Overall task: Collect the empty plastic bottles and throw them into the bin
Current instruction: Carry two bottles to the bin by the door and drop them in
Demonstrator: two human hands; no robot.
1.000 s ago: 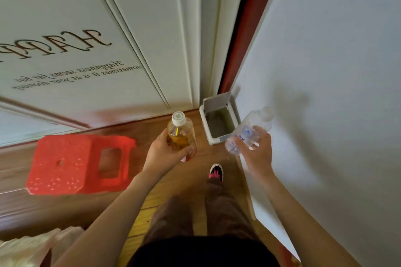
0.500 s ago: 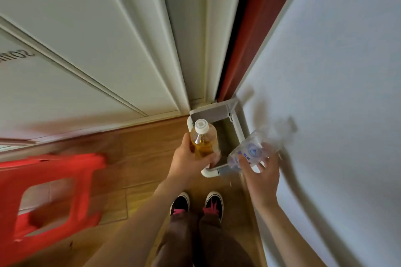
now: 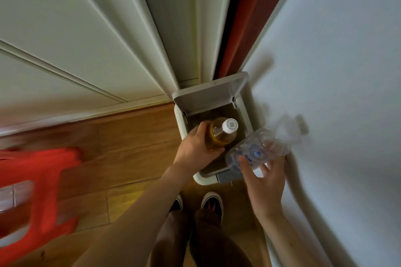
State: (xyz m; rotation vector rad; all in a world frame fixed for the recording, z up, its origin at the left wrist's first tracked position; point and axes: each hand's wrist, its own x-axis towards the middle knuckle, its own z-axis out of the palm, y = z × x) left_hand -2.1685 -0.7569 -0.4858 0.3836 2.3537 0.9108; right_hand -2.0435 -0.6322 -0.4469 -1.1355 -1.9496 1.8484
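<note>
Head view: looking down at a white bin (image 3: 181, 122) in the corner, lid up.
Left hand (image 3: 195, 149): wrapped around an amber bottle (image 3: 219, 136), held upright over the bin's open mouth.
Amber bottle cap (image 3: 230, 125): white, with a small printed square, unreadable.
Right hand (image 3: 265, 182): fingers gripping a clear bottle (image 3: 258, 151) tilted over the bin's right edge, next to the wall.
Clear bottle label: blue round logo and blue lettering, too blurred to read.
Red stool (image 3: 32, 191): on the wooden floor at left, well apart from the bin.
</note>
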